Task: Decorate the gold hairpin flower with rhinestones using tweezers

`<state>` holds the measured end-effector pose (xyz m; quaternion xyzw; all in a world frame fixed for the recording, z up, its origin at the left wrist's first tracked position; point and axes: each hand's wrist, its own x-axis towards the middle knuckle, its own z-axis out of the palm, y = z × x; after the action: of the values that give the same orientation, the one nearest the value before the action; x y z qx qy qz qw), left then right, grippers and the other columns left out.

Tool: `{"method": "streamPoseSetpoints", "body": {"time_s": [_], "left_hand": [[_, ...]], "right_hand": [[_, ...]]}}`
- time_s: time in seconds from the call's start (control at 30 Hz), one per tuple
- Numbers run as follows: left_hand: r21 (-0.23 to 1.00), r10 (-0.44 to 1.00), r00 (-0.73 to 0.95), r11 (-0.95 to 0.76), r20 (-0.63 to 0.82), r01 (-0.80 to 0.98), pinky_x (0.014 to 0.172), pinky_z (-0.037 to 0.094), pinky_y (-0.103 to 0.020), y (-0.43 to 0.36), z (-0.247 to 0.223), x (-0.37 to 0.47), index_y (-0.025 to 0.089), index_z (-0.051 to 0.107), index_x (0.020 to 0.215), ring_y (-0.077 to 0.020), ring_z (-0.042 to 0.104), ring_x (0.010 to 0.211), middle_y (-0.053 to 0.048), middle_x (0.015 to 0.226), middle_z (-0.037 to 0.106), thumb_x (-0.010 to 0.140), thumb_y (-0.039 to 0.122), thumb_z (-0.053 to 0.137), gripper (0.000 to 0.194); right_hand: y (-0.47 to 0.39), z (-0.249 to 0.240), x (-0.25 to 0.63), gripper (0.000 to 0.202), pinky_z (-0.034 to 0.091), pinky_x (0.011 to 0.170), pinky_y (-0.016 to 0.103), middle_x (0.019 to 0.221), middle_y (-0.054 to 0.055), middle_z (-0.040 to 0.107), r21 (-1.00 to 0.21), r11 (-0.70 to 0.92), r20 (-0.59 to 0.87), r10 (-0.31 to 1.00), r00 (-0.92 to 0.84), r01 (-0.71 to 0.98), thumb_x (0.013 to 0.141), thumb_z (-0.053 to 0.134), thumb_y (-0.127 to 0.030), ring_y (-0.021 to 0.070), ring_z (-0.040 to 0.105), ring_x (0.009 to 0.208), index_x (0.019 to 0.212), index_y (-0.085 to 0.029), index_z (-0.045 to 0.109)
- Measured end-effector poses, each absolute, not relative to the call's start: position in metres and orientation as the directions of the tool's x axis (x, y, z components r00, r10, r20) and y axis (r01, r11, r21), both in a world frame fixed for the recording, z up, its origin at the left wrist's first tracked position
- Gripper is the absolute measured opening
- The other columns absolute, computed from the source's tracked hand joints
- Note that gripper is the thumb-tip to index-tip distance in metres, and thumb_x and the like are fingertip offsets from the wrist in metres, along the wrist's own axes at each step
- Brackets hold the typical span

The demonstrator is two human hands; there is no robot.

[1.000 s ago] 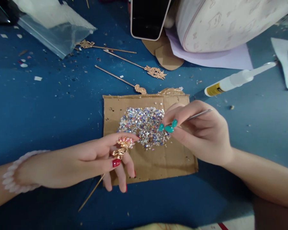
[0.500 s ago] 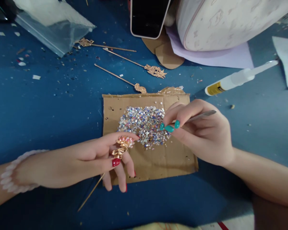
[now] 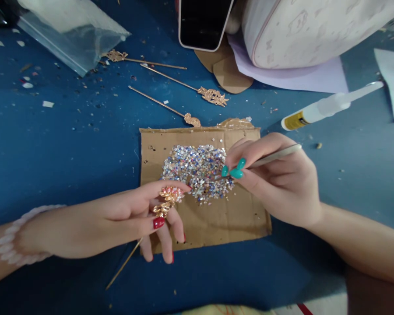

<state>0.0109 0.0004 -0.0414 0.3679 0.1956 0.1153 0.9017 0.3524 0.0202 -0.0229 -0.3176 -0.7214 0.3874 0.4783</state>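
My left hand (image 3: 128, 218) is closed on a gold hairpin (image 3: 164, 207), its ornate head pinched between thumb and forefinger. Pink pieces show on the upper part of that head, and the thin stem slants down to the left below the hand. My right hand (image 3: 276, 179) grips a slim metal tool (image 3: 276, 155), perhaps tweezers, its tip pointing left over the glittering chips (image 3: 197, 168). Whether the tip touches them I cannot tell. These small white, blue and multicoloured chips lie heaped on a piece of cardboard (image 3: 236, 223) under both hands.
Behind the cardboard lie several gold hairpins (image 3: 212, 96). A glue bottle (image 3: 297, 120) lies at the right. Along the back are a phone (image 3: 203, 22), a pale printed pouch (image 3: 302, 35) and a clear plastic bag (image 3: 75, 39). Small scraps dot the blue table (image 3: 68, 148).
The right fingers have shifted slightly and the metal tool has tilted, with its tip now showing over the chips. My left hand and its hairpin stay in place.
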Motion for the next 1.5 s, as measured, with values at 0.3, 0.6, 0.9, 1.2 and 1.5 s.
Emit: {"method": "streamPoseSetpoints", "body": {"time_s": [0.3,0.6,0.9,1.2,1.5], "left_hand": [[0.650,0.256,0.897,0.759,-0.360,0.044,0.084,0.071,-0.020,0.011,-0.016,0.019,0.035,0.061,0.168,-0.0212,0.094,0.110,-0.004,0.128,0.085,0.131,0.046,0.068,0.040],[0.594,0.181,0.921,0.802,-0.346,0.065,0.066,0.068,-0.016,0.021,-0.026,0.026,0.025,0.077,0.118,-0.0195,0.095,0.089,-0.005,0.117,0.091,0.127,0.041,0.075,0.019],[0.602,0.203,0.919,0.797,-0.337,0.044,0.074,0.076,-0.024,0.021,-0.031,0.031,0.027,0.085,0.120,-0.0275,0.099,0.102,-0.006,0.123,0.096,0.124,0.045,0.081,0.018],[0.659,0.268,0.883,0.750,-0.386,0.060,0.065,0.069,-0.023,0.015,-0.023,0.039,0.027,0.082,0.113,-0.0271,0.098,0.096,-0.004,0.113,0.094,0.116,0.037,0.087,0.012],[0.647,0.303,0.794,0.749,-0.526,0.143,0.068,0.067,-0.027,0.013,-0.007,0.043,0.027,0.079,0.102,-0.0209,0.093,0.075,0.002,0.098,0.094,0.105,0.029,0.095,0.017]], "right_hand": [[0.024,-0.013,0.359,0.027,0.074,0.087,0.034,0.101,-0.001,0.086,-0.782,0.598,0.481,0.758,-0.442,0.174,0.109,0.077,-0.002,0.0177,0.085,0.092,0.118,-0.028,0.077],[0.016,-0.001,0.357,0.020,0.072,0.092,0.036,0.109,0.005,0.089,-0.271,0.918,0.538,0.393,-0.746,0.288,0.118,0.071,-0.009,0.0208,0.081,0.112,0.120,-0.021,0.086],[0.007,-0.009,0.342,0.021,0.069,0.093,0.036,0.107,-0.002,0.087,-0.203,0.949,0.550,0.313,-0.775,0.239,0.108,0.087,-0.010,0.0173,0.079,0.105,0.109,-0.030,0.092],[0.010,-0.012,0.339,0.020,0.072,0.086,0.033,0.104,-0.008,0.093,-0.088,0.974,0.546,0.222,-0.808,0.208,0.117,0.082,-0.022,0.0150,0.080,0.095,0.108,-0.037,0.092],[-0.028,-0.017,0.332,0.020,0.066,0.121,0.034,0.108,-0.009,0.095,-0.285,0.849,0.525,0.527,-0.668,0.445,0.119,0.080,-0.015,0.0127,0.084,0.095,0.122,-0.033,0.089]]}}
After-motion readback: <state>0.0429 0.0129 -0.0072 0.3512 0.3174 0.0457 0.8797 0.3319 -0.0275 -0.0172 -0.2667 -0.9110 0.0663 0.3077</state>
